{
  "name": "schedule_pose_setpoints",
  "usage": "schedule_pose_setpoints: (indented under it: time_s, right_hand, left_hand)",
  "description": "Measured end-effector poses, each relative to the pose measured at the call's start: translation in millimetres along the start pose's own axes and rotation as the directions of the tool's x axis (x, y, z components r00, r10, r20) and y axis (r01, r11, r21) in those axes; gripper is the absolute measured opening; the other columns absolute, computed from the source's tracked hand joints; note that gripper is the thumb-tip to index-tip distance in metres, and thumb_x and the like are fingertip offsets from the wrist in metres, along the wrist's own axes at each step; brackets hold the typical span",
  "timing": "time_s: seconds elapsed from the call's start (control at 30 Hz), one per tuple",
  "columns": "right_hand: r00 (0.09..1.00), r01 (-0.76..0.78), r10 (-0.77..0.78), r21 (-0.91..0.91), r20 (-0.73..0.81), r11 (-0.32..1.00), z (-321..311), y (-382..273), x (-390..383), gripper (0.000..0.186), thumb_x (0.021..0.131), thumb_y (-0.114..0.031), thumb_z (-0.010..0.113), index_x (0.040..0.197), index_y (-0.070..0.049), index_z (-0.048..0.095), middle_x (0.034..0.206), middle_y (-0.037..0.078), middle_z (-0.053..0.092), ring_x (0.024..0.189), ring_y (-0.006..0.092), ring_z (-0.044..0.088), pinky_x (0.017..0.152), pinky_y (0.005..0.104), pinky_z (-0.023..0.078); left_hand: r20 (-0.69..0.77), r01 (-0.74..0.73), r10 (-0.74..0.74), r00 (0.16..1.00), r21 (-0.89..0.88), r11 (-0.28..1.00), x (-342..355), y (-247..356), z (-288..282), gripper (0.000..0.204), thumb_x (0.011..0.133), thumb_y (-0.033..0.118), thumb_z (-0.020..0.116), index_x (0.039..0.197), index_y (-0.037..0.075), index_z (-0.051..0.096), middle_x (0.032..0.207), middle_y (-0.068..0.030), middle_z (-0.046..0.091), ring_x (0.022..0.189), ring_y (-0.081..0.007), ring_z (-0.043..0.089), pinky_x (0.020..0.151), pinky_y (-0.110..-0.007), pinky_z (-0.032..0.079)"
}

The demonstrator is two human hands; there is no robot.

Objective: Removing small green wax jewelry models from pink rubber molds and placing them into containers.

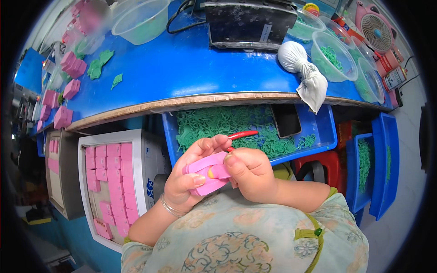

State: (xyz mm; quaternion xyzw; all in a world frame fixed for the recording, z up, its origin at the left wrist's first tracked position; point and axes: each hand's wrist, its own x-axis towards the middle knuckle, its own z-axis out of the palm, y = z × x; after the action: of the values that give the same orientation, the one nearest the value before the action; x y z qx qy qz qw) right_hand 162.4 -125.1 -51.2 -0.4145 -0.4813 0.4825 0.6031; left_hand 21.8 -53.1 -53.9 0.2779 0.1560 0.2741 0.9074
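At my lap, my left hand (186, 177) grips a pink block-like piece (204, 184), probably soft moulding, with a small yellow spot in its middle. My right hand (250, 175) pinches the same pink piece at its right side, thumb on top. Red handles (243, 134) of a tool stick out behind my fingertips; I cannot tell which hand holds them. Just beyond my hands, a blue tray (327, 136) holds many tangled green pieces (209, 120) and a black phone-like slab (284, 119).
A white box (142, 177) of pink blocks stands left, blue bins (383, 164) and a red stool (327, 164) right. The blue bench (182, 73) carries a black machine (246, 25), a white cloth bundle (296, 59), clear tubs (337, 73) and pink blocks (73, 63).
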Motion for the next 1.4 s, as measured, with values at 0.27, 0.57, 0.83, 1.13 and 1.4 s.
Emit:
schedule_pose_setpoints:
  time_s: [0.27, 0.57, 0.83, 1.13, 1.4]
  right_hand:
    - [0.999, -0.012, 0.005, 0.119, 0.053, 0.993, 8, -2, -7, 0.027, 0.095, -0.020, 0.044, 0.080, -0.003, 0.058, 0.064, -0.002, 0.052, 0.054, 0.0061, 0.044, 0.049, 0.0210, 0.035]
    - [0.889, 0.067, 0.119, 0.382, -0.443, 0.922, -47, -12, 34, 0.036, 0.097, -0.031, 0.037, 0.085, -0.001, 0.053, 0.056, 0.001, 0.047, 0.041, 0.0052, 0.037, 0.037, 0.0194, 0.028]
    - [0.956, -0.220, 0.253, 0.208, -0.146, 0.953, -67, -1, 35, 0.029, 0.093, -0.029, 0.047, 0.096, -0.001, 0.052, 0.082, 0.012, 0.061, 0.054, 0.0104, 0.053, 0.048, 0.0216, 0.042]
    - [0.960, -0.212, 0.276, 0.538, -0.041, 0.816, -3, 23, 13, 0.054, 0.084, -0.016, 0.063, 0.123, -0.002, 0.028, 0.123, 0.016, 0.040, 0.111, 0.0192, 0.046, 0.091, 0.0332, 0.041]
    - [0.895, -0.368, 0.447, 0.583, 0.009, 0.725, -13, 31, 8, 0.068, 0.081, -0.011, 0.065, 0.131, -0.001, 0.020, 0.123, 0.020, 0.043, 0.109, 0.0214, 0.049, 0.090, 0.0347, 0.043]
  left_hand:
    - [0.051, -0.006, 0.005, 0.999, 0.005, 1.000, -10, -2, 1, 0.066, 0.061, 0.017, 0.066, 0.120, 0.000, 0.040, 0.128, -0.0146, 0.040, 0.124, -0.0246, 0.036, 0.105, -0.036, 0.029]
    - [0.003, 0.087, -0.091, 0.996, -0.301, 0.950, -11, -3, -13, 0.025, 0.069, 0.020, 0.053, 0.090, 0.010, 0.060, 0.098, -0.0087, 0.058, 0.123, -0.0271, 0.038, 0.102, -0.058, 0.027]
    - [-0.214, -0.064, 0.002, 0.977, -0.284, 0.957, -10, 10, -10, 0.026, 0.078, 0.025, 0.052, 0.094, 0.006, 0.058, 0.110, -0.0142, 0.054, 0.122, -0.0320, 0.038, 0.102, -0.054, 0.028]
    - [0.408, -0.417, 0.472, 0.782, 0.904, -0.090, 6, -13, -9, 0.058, 0.067, 0.010, 0.077, 0.104, 0.004, 0.033, 0.122, -0.0206, 0.044, 0.111, -0.0281, 0.048, 0.096, -0.041, 0.038]
    - [0.257, -0.510, 0.587, 0.768, 0.800, 0.316, 14, -23, -6, 0.067, 0.056, 0.013, 0.084, 0.104, 0.003, 0.039, 0.121, -0.0187, 0.043, 0.120, -0.0284, 0.040, 0.101, -0.042, 0.034]
